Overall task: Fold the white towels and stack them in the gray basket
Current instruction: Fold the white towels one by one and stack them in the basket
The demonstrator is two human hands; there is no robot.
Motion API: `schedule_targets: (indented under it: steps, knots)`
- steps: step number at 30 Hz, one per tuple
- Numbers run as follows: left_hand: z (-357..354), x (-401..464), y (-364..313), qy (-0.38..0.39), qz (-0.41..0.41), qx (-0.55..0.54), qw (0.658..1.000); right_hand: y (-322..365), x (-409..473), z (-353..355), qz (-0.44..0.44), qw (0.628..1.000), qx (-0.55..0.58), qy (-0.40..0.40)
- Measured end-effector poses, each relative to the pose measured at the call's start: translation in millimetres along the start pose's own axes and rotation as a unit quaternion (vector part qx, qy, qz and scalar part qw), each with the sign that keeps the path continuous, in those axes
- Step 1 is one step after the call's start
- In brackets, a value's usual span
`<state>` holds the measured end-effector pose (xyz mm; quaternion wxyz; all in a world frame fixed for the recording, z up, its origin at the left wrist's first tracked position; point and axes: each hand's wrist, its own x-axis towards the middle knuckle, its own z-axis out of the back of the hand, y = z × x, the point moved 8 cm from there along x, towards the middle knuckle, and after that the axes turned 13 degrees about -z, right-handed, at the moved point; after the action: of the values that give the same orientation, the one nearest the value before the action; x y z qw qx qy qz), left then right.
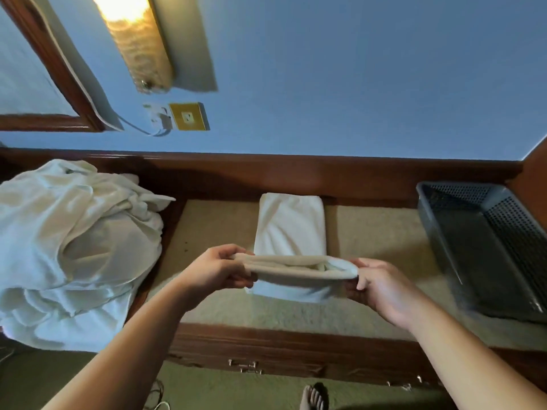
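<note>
Wall (355,78) in pale blue fills the upper part of the head view, edged below by a dark wooden ledge (296,170). A lit wall lamp (136,39), a framed mirror corner (53,84) and a brass switch plate (188,116) with a white plug and cable beside it are mounted at upper left. Below, a tan carpeted surface (370,247) is bounded at its near side by a wooden edge.

On the left, a large heap of unfolded white towels (74,247) is piled, spilling over the near edge. At far right, the gray basket (479,247) is set on the tan surface, its perforated walls visible and no towel seen inside it.

Between heap and basket, a folded white towel (290,226) is laid flat near the back ledge. Just in front of it, a second white towel (296,276), folded into a narrow band, is held up between both hands, well apart from the basket. Its left end is pinched by the left hand (219,267), fingers curled round the cloth. Its right end is gripped by the right hand (381,288), thumb on top and fingers beneath.

At the bottom edge, a bare foot (313,398) is seen on the floor.
</note>
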<state>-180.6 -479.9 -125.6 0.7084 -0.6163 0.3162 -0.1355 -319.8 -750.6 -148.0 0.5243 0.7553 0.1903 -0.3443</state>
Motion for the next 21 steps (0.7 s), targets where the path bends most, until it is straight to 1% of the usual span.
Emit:
schedule_targets:
  steps: [1,3,4,6,9,11,13,16,18,21]
  knots:
    - [1.4,8.3,-8.4,0.016,-0.013,0.027,0.999,14.1,2.4,1.4,0.017,0.998,-0.056,0.001]
    - [5.1,26.1,-21.9,0.024,-0.047,0.138,0.989,39.4,7.5,3.4,0.061,0.984,-0.167,-0.020]
    - [7.6,35.2,-27.2,0.011,-0.062,0.191,0.980,49.8,11.7,4.9,0.082,0.975,-0.203,-0.035]
    - [10.8,52.1,-34.3,-0.019,-0.079,0.247,0.966,66.4,22.2,7.6,0.113,0.962,-0.238,-0.070]
    - [16.4,77.5,-38.0,-0.051,-0.088,0.294,0.950,84.5,47.8,14.3,0.142,0.951,-0.250,-0.116]
    - [23.2,97.5,-32.1,-0.059,-0.083,0.322,0.941,91.7,69.8,18.2,0.138,0.943,-0.272,-0.134]
    - [32.0,119.2,-21.9,-0.059,-0.066,0.320,0.943,96.6,89.1,20.9,0.122,0.941,-0.279,-0.148]
    - [43.5,156.0,-9.4,-0.057,-0.047,0.333,0.940,106.5,114.4,24.6,0.113,0.950,-0.236,-0.173]
    - [45.9,184.6,-7.5,-0.047,-0.046,0.334,0.940,115.8,135.2,27.3,0.096,0.957,-0.206,-0.183]
    - [51.6,229.6,-4.6,-0.055,-0.045,0.312,0.948,135.4,175.3,36.1,0.080,0.956,-0.201,-0.197]
